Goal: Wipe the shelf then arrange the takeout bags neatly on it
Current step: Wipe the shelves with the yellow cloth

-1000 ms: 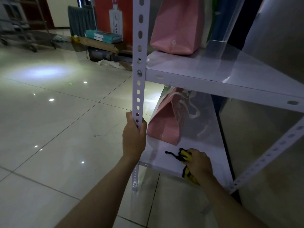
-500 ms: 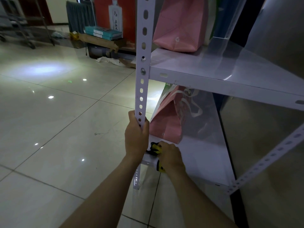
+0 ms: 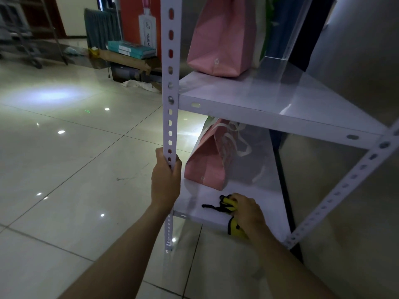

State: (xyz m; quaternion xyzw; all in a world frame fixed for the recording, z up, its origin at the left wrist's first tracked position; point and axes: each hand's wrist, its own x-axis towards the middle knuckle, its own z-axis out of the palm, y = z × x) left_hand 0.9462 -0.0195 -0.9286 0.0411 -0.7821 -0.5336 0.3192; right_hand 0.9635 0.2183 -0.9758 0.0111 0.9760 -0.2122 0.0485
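Nearest to us, our left hand [image 3: 165, 182] gripped the white perforated upright [image 3: 170, 87] of the shelf unit, fingers wrapped round the post just above the lower shelf [image 3: 207, 214]. Our right hand [image 3: 248, 212] pressed down on that lower shelf near its front edge, fingers curled over a bunched yellow cloth [image 3: 229, 205] with black trim; a black strap of it trailed left across the white surface, and a fold of yellow hung over the front lip below the wrist.

Just behind the cloth, a pink takeout bag [image 3: 205, 162] stood on the same shelf toward its left side, leaning a little, its pale handles flopped to the right. A clear bag [image 3: 250, 156] stood against its right side, touching it.

Above, the upper shelf [image 3: 259, 98] carried another pink bag [image 3: 220, 39] at its back left, upright, with white, green and blue bags [image 3: 272, 22] packed beside it.

Farther off, across the glossy tiled floor [image 3: 64, 158], teal boxes [image 3: 131, 48] lay stacked on a low brown board [image 3: 125, 59] before a red wall panel [image 3: 131, 18].
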